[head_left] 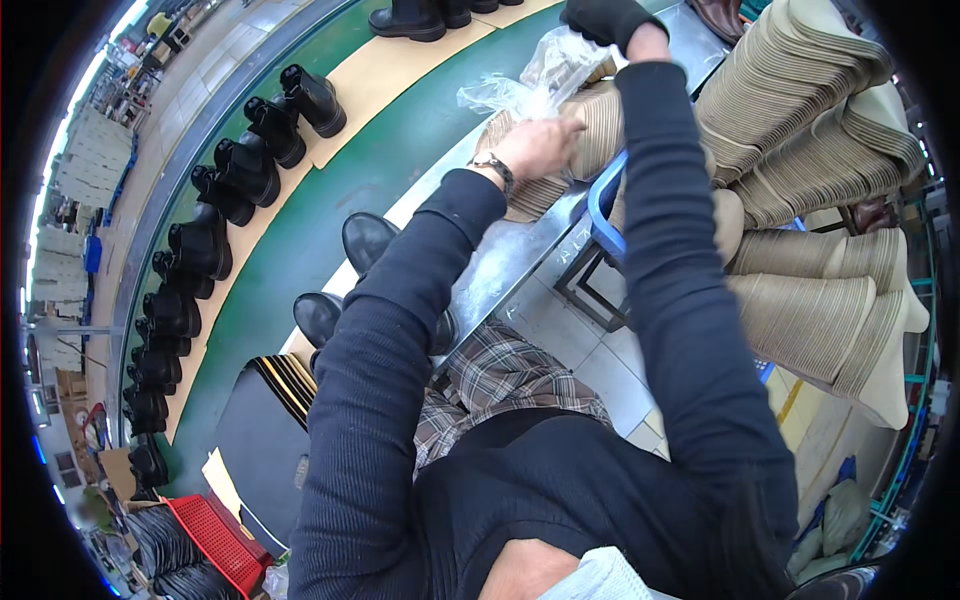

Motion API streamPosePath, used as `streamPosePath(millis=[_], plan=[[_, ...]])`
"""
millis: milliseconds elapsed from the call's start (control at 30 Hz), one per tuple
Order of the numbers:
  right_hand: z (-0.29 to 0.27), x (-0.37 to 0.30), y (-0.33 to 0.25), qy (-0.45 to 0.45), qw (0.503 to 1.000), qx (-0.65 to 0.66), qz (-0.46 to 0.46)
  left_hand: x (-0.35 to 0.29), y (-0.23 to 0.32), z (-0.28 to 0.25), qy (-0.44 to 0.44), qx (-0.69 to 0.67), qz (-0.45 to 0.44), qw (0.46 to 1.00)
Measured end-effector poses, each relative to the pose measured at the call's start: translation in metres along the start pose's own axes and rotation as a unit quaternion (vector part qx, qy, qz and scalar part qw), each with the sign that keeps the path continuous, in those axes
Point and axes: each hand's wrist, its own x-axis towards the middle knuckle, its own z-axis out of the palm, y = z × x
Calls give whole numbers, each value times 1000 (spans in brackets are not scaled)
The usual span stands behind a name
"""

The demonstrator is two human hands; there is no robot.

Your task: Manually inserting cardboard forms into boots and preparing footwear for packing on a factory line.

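My left hand (543,150), bare with a dark band at the wrist, lies with its fingers stretched out on a stack of beige insole-shaped pieces (600,125). This stack rests on a shiny metal ledge (510,265). Crumpled over its far end is a clear plastic bag (560,68). Farther off, my right hand (607,20) wears a black glove and is closed at the top of the bag, its fingertips partly hidden. Two black boots (368,240) stand beside my left forearm, partly covered by it.
A blue crate rim (603,205) juts out by the ledge. Tall stacks of beige insole pieces (790,75) fill the right side. Black boots (220,250) line the curved green conveyor (300,225) at left. Dark flat sheets (265,430) and a red basket (215,545) lie lower left.
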Motion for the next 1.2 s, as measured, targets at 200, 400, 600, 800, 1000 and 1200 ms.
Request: streamPosePath(millis=[200,400,600,800,1000,1200], plan=[[16,-28,-4,-245,964,63,75,-19,-31,12,-22,245,-121,962],[58,-47,19,-202,961,5,188,-21,-25,30,57,223,-88,969],[76,-58,34,-124,964,67,225,-6,1,27,37,-107,-113,987],[76,-76,54,-162,750,526,367,1,17,25,-27,-173,-199,964],[55,-77,38,-317,712,513,361,-3,10,19,17,-107,-252,962],[44,-63,39,-470,639,503,343,8,-4,11,80,-26,-171,982]])
